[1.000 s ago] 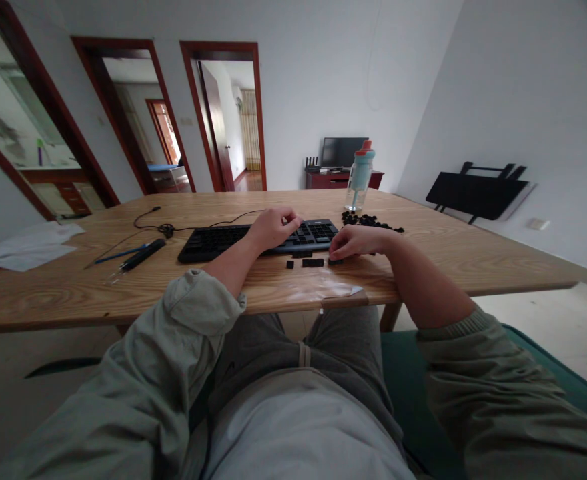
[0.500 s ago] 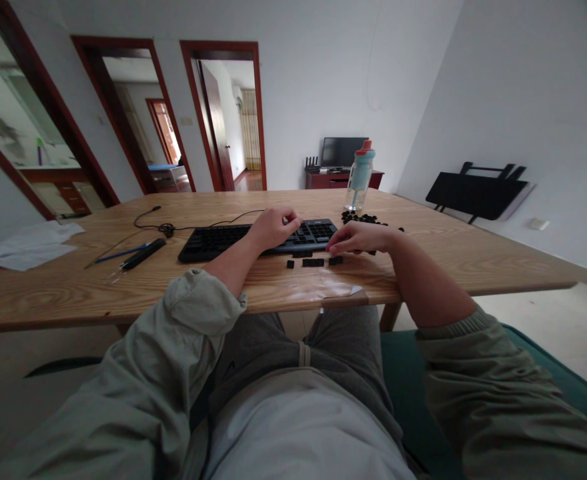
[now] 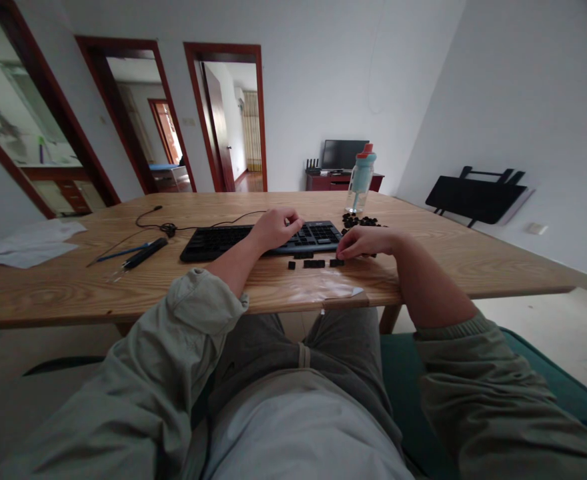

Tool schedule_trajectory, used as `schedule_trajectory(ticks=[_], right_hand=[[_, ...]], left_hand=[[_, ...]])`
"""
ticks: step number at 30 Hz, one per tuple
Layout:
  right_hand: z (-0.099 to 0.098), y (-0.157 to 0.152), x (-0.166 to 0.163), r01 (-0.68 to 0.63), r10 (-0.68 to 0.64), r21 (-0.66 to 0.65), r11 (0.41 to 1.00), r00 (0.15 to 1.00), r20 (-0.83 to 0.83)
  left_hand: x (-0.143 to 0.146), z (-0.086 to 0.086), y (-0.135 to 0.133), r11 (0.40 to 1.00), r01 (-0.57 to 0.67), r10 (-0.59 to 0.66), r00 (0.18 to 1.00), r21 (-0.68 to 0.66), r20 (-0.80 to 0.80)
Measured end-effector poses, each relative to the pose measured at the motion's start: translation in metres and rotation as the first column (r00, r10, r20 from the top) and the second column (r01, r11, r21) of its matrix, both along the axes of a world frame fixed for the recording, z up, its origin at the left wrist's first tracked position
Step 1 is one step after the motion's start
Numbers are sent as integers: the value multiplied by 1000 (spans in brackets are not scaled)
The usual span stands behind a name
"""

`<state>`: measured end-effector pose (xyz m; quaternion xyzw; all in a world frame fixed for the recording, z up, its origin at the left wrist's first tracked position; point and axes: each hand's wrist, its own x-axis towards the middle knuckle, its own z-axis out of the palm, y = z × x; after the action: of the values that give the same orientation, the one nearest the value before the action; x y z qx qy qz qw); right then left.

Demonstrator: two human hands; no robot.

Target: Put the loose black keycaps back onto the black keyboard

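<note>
A black keyboard [image 3: 216, 241] lies on the wooden table, its middle covered by my left hand [image 3: 275, 229]. The fingers of that hand are curled in; whatever they may hold is hidden. My right hand [image 3: 368, 241] is beside the keyboard's right front corner, thumb and fingers pinched at a small black keycap [image 3: 337, 263] on the table. To the left of it, a row of joined keycaps [image 3: 314, 264] and a single keycap [image 3: 291, 265] lie in front of the keyboard. More keycaps [image 3: 303, 255] sit against its front edge.
Loose keycaps [image 3: 359, 221] are heaped behind my right hand, near a clear water bottle [image 3: 360, 180]. On the left lie a black-handled tool [image 3: 146, 253], a blue pen-like stick [image 3: 121, 252], a cable [image 3: 168, 229] and white cloth or paper [image 3: 31, 243]. The table's front edge [image 3: 283, 308] is close to me.
My right hand has shifted slightly to the right, its fingertips now at the keycap in front of the keyboard. My left hand stays over the keyboard. The view has tilted slightly.
</note>
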<state>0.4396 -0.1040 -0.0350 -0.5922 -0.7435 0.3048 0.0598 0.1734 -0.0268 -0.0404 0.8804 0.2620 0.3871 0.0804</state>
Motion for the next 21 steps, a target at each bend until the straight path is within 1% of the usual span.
schedule_trajectory(ticks=[8, 16, 21], right_hand=[[-3, 2, 2, -13, 13, 9, 1000, 1000, -23], [-2, 2, 1, -20, 20, 7, 1000, 1000, -8], [2, -3, 0, 13, -12, 4, 1000, 1000, -29]], left_hand=[[0, 1, 0, 1000, 6, -6, 1000, 2, -6], [0, 0, -1, 1000, -1, 1, 1000, -9, -11], [0, 1, -1, 1000, 15, -15, 1000, -11, -11]])
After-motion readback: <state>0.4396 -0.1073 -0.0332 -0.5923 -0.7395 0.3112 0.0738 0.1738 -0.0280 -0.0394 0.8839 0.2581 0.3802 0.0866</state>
